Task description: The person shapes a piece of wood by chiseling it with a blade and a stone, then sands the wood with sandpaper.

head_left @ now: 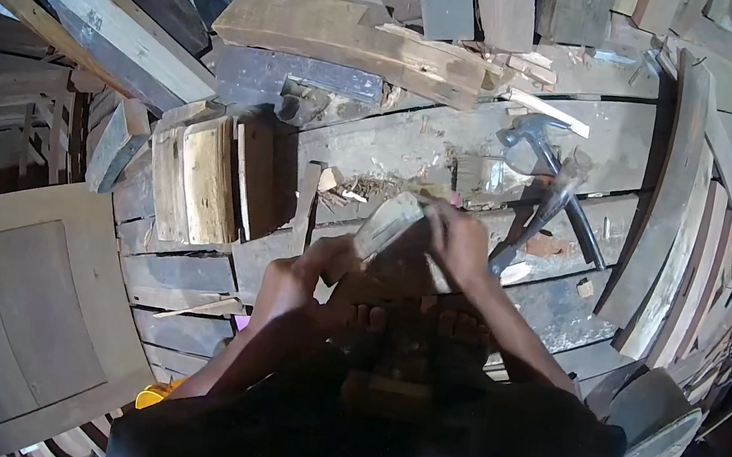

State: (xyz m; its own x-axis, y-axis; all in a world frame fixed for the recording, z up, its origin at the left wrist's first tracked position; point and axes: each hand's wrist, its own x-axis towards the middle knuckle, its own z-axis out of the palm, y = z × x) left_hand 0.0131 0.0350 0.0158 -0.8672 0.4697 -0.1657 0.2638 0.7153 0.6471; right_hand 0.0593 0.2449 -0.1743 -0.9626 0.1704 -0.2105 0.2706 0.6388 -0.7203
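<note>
Between my two hands is a small wooden block, tilted, with a pale upper face and a side in shadow. My left hand is closed around its near left end. The fingers of my right hand are bent over its far right edge. Beyond my right hand, a claw hammer with a dark handle lies on the boards. Across it rests a long tool with a worn, pale top end, perhaps a chisel. Wood shavings lie just past the block.
Short wood blocks stand at the left, beside a panelled wooden door. A thick curved timber lies across the far side. Long boards stretch along the right. The plank surface has gaps and scattered chips.
</note>
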